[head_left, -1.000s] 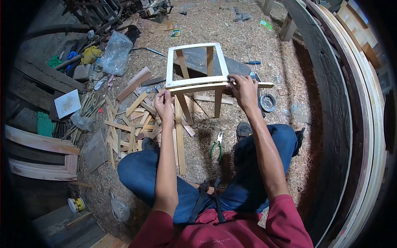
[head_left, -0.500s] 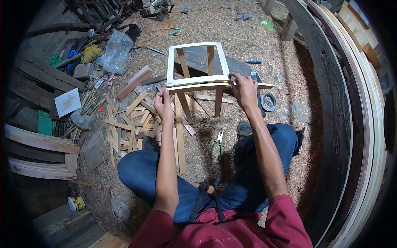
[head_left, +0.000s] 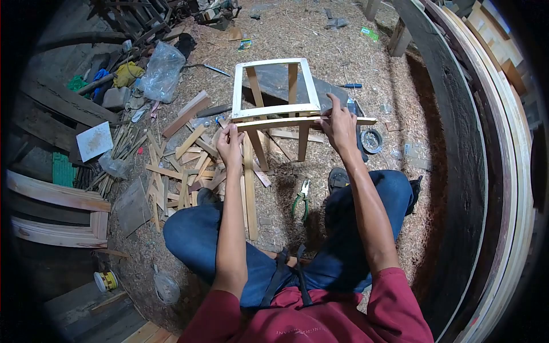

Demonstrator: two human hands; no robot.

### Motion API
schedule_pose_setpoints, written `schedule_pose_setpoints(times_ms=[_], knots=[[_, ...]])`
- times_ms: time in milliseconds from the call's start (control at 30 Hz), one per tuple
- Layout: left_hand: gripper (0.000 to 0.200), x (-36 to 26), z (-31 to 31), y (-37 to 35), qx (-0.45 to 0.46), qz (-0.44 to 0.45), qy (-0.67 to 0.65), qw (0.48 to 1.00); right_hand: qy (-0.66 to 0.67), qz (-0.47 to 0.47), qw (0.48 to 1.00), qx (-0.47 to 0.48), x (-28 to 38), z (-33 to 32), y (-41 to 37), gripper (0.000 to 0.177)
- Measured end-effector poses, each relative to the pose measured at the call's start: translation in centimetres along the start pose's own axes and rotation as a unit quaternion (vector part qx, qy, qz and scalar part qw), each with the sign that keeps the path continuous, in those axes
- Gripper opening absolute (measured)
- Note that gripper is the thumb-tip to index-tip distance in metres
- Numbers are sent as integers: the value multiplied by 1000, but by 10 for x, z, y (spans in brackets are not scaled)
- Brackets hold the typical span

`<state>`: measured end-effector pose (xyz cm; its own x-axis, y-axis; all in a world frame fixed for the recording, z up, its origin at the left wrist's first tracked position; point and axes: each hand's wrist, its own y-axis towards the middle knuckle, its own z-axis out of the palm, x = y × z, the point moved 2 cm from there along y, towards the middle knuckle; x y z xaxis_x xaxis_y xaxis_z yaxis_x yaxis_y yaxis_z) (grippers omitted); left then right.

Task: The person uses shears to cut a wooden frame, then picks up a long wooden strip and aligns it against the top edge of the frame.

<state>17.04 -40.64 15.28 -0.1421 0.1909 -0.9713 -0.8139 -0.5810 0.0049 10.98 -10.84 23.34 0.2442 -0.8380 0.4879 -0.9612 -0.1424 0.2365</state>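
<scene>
A small wooden stool frame (head_left: 277,110) with a pale, open square top stands on the floor before my knees. Along its near edge runs a thin wooden strip (head_left: 274,123), its right end jutting past the frame's corner. My left hand (head_left: 230,147) pinches the strip's left end between thumb and fingers. On the right, my right hand (head_left: 341,127) grips the strip near the frame's corner, thumb below and index finger raised. Between my feet lie green-handled pliers (head_left: 300,200).
Loose wood offcuts (head_left: 186,171) are heaped to the left. A dark roll of tape (head_left: 370,141) and a blue-handled tool (head_left: 350,86) lie to the right. Behind the frame is a dark flat board (head_left: 331,94). A long timber plank (head_left: 452,143) borders the right side.
My right index finger has lifted from the frame's corner. The strip has dropped slightly at its left end, along with my left hand. The frame has shifted a little to the right.
</scene>
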Motion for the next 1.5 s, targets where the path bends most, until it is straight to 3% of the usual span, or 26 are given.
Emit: schedule_pose_setpoints(times_ms=[300, 533, 633, 700, 800, 1100, 1200, 1500], knots=[[39, 7, 0, -5, 29, 8, 34, 999, -19, -12, 1000, 9, -1, 4, -1, 66], [29, 2, 1, -2, 75, 29, 98, 992, -12, -24, 1000, -1, -4, 11, -3, 59], [25, 1, 1, 0, 89, 53, 124, 987, -25, -24, 999, 8, -8, 17, -3, 45], [25, 1, 1, 0, 97, 71, 137, 983, -53, -63, 996, -34, -9, 19, -4, 29], [24, 1, 2, 0, 98, 73, 134, 983, -49, -53, 997, -37, -10, 21, -5, 22], [22, 6, 0, 2, 95, 85, 131, 983, -65, -49, 996, -20, -7, 22, -2, 21], [22, 5, -1, 3, 81, 41, 124, 988, -60, -46, 997, -14, -8, 23, -1, 22], [21, 3, 1, 1, 87, 82, 153, 981, -61, -53, 996, -44, -7, 21, -4, 20]])
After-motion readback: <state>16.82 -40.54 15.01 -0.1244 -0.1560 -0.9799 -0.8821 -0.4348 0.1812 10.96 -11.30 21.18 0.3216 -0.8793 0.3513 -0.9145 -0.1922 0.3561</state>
